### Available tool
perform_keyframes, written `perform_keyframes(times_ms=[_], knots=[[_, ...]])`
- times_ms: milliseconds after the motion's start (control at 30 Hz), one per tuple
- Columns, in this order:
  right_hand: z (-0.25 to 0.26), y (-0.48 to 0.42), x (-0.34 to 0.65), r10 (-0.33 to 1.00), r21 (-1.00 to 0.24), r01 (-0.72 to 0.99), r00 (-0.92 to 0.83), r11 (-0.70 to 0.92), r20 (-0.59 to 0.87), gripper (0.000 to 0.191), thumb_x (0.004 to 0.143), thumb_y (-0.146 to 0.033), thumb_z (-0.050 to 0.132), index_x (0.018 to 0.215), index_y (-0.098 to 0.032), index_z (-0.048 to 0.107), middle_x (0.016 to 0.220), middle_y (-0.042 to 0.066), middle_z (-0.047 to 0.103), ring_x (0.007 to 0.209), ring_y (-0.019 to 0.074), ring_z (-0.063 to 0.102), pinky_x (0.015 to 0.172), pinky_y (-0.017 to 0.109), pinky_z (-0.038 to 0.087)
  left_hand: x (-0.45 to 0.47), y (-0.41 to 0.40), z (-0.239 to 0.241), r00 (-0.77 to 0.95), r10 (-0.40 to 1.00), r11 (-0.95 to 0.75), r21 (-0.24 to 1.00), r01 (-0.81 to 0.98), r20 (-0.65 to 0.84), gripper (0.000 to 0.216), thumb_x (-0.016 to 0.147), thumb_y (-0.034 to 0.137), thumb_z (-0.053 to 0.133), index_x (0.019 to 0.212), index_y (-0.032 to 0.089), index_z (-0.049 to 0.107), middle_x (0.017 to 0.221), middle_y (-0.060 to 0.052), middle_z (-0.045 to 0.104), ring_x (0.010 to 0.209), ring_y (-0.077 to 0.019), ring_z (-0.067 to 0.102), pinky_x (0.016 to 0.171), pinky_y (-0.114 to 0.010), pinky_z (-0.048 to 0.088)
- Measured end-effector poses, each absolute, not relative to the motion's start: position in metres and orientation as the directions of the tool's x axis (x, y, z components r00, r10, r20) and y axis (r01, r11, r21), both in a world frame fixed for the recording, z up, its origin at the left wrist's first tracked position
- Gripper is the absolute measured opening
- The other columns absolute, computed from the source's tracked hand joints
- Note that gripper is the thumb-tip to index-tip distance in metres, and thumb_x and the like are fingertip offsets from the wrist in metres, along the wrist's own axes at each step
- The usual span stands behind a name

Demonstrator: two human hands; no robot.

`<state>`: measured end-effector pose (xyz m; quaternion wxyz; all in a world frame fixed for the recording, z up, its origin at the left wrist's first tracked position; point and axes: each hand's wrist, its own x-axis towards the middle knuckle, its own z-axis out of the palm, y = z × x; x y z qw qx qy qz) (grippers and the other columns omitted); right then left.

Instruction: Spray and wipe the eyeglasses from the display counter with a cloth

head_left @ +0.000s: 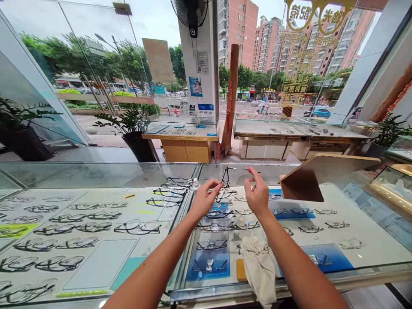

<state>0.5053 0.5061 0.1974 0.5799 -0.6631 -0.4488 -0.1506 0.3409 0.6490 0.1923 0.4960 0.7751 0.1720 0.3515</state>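
Note:
Both my hands hold one pair of black-framed glasses point(229, 180) above a glass display counter point(106, 176). My left hand point(204, 199) pinches the frame at its front, fingers closed. My right hand point(255, 194) pinches the thin temple arm that sticks out to the right. Under my hands, inside the case, lie rows of other glasses point(212, 224). A small white bottle point(196, 185) stands on the counter just left of my left hand. A beige cloth point(260, 268) lies crumpled on the glass near my right forearm.
A wooden-backed tilted mirror stand point(309, 178) sits on the counter to the right. A small orange block point(241, 269) lies beside the cloth. More display counters point(186, 133) stand by the shop window beyond. A potted plant point(137, 128) stands on the floor.

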Motion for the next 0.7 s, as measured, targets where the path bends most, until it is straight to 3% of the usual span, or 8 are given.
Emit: perform_keyframes(times_ms=[133, 233, 367, 533, 700], knots=[[0.197, 0.505, 0.498, 0.456, -0.613, 0.783, 0.510, 0.105, 0.729, 0.046, 0.098, -0.028, 0.054, 0.143, -0.021, 0.057, 0.136, 0.013, 0.070, 0.089, 0.0208, 0.071, 0.068, 0.032, 0.054, 0.341, 0.648, 0.195, 0.670, 0.639, -0.417, 0.902, -0.111, 0.378, 0.039, 0.096, 0.058, 0.063, 0.099, 0.020, 0.068, 0.106, -0.007, 0.073, 0.085, -0.0186, 0.066, 0.077, -0.032, 0.056], [0.199, 0.504, 0.491, 0.531, -0.571, 0.805, 0.415, 0.164, 0.739, 0.037, 0.099, -0.028, 0.053, 0.134, -0.022, 0.064, 0.132, 0.012, 0.071, 0.088, 0.0194, 0.071, 0.065, 0.031, 0.053, 0.342, 0.648, 0.195, 0.655, 0.637, -0.427, 0.894, -0.139, 0.406, 0.038, 0.096, 0.057, 0.064, 0.099, 0.019, 0.069, 0.099, -0.006, 0.071, 0.084, -0.0184, 0.065, 0.076, -0.031, 0.056], [0.199, 0.503, 0.483, 0.639, -0.518, 0.818, 0.264, 0.249, 0.723, 0.037, 0.102, -0.026, 0.050, 0.135, -0.026, 0.067, 0.139, 0.010, 0.069, 0.097, 0.0193, 0.073, 0.074, 0.031, 0.059, 0.342, 0.645, 0.194, 0.662, 0.621, -0.447, 0.883, -0.142, 0.421, 0.035, 0.097, 0.054, 0.064, 0.099, 0.019, 0.070, 0.098, -0.005, 0.070, 0.085, -0.0181, 0.064, 0.076, -0.030, 0.055], [0.196, 0.505, 0.479, 0.681, -0.482, 0.851, 0.226, 0.211, 0.696, 0.044, 0.103, -0.026, 0.048, 0.145, -0.026, 0.063, 0.141, 0.011, 0.068, 0.116, 0.0238, 0.070, 0.080, 0.032, 0.062, 0.341, 0.641, 0.194, 0.673, 0.598, -0.485, 0.865, -0.127, 0.435, 0.033, 0.098, 0.052, 0.064, 0.098, 0.020, 0.070, 0.098, -0.005, 0.070, 0.086, -0.0185, 0.064, 0.075, -0.029, 0.053], [0.194, 0.506, 0.480, 0.676, -0.478, 0.860, 0.246, 0.179, 0.695, 0.044, 0.104, -0.026, 0.048, 0.145, -0.024, 0.063, 0.139, 0.011, 0.070, 0.111, 0.0231, 0.072, 0.083, 0.033, 0.062, 0.342, 0.642, 0.191, 0.656, 0.622, -0.461, 0.877, -0.134, 0.427, 0.033, 0.097, 0.052, 0.064, 0.100, 0.020, 0.070, 0.104, -0.007, 0.072, 0.090, -0.0201, 0.066, 0.076, -0.030, 0.054]])
